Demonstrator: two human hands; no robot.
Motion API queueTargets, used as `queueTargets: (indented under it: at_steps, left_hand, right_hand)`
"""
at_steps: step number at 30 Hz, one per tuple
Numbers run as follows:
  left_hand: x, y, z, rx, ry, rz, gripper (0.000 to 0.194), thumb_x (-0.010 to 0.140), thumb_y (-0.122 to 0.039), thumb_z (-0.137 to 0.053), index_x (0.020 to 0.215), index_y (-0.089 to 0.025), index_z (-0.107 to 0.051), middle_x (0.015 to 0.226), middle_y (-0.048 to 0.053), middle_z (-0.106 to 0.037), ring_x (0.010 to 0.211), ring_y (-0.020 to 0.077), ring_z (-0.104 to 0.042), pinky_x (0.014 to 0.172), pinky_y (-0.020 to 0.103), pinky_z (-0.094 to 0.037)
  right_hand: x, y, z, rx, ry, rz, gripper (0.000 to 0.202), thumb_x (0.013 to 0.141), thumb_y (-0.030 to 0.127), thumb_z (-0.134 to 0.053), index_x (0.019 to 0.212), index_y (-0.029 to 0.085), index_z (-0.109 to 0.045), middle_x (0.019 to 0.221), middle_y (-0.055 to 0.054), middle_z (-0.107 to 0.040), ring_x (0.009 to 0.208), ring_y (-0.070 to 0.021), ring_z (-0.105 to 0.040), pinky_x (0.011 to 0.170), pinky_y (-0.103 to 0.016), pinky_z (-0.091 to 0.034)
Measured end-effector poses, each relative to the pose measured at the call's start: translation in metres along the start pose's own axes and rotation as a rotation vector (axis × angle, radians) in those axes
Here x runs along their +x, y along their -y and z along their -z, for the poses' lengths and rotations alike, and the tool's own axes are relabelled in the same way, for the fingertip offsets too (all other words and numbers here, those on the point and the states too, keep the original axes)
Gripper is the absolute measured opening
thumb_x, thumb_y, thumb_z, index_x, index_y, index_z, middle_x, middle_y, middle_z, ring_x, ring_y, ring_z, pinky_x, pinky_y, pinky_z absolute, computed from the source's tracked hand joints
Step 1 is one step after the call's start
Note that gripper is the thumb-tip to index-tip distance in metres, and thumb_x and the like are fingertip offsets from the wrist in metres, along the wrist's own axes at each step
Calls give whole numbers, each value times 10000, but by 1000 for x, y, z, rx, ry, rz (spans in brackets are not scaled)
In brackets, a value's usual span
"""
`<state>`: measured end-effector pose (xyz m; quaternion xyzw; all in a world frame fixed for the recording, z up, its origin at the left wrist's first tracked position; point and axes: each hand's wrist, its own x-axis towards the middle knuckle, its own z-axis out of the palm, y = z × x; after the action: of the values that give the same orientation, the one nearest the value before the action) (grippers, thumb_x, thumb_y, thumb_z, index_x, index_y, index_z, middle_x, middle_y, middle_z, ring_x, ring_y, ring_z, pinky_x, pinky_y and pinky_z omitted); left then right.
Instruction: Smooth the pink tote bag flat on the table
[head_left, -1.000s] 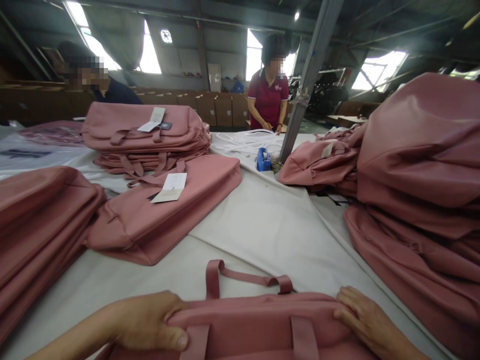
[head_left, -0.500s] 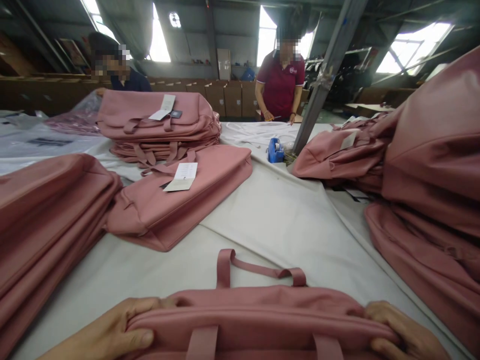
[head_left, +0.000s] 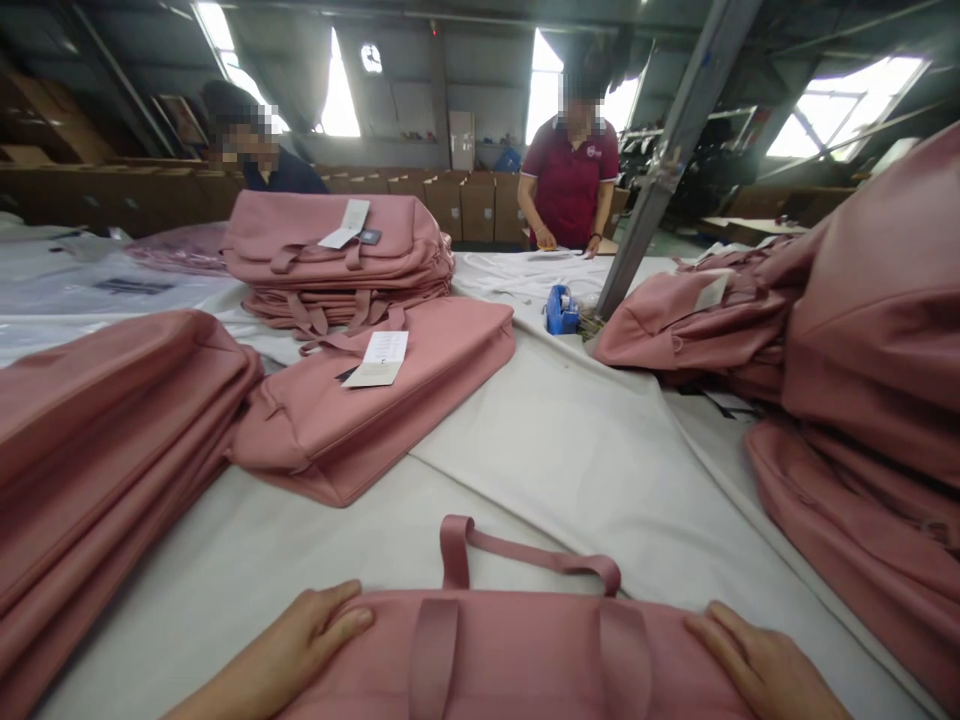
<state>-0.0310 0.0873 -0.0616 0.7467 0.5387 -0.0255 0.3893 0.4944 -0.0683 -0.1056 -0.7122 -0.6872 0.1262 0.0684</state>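
Left hand [head_left: 300,640]: I lay it flat and open on the near bag's [head_left: 517,655] left top corner, gripping nothing.
Right hand [head_left: 757,665]: flat and open too, on the bag's right corner.
Bag: it lies flat on the bench [head_left: 570,450] right in front of me, between my hands, one handle [head_left: 525,550] flopped out past its far edge.
Handle risk: the loose loop could catch or get creased under if I slide the bag without tucking it.
Slip risk: with open palms only, the smooth fabric may skid on the cloth and lie crooked.
Left pile [head_left: 105,440]: close by; a shove leftward could nudge it.
Right pile [head_left: 870,400]: tall and slumped toward me; it looks able to slide down.
Tagged bag [head_left: 375,400]: well apart, its tag [head_left: 380,358] loose on top.
Far: tape dispenser [head_left: 560,310], two other people.
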Motion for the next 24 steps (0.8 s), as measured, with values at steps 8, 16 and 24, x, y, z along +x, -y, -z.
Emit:
queueTargets:
  at_steps: [8,16,24]
  left_hand:
    - [23,-89,27,-42,87,-176,341,924,-528,-388,949,-247,-581,966,-3,-659,897,210,-608,777,306,-463]
    - [63,-119,9,184,518,-36,704,688,-677,-590,1132,-131,-614,1159,187,-666,1031,390,-630,893,488,-497]
    - [-27,-181,30,422,276,34,417,784,-304,-480,1175,-205,-587,1030,144,-713,932,395,-666,770,498,-515]
  right_hand:
    - [20,7,14,123,-75,-13,323,931,547,-442,809,266,-543,787,3,-598,752,-189,-587,720,-331,-472]
    - [98,65,73,314,-77,198,221,956,433,-481,956,261,-618,927,-6,-662,853,-167,-613,801,-293,-461]
    - [170,181,95,269,626,660,395,846,314,-585,1226,207,-604,1196,-83,-661,1064,-256,-619,936,-356,-469]
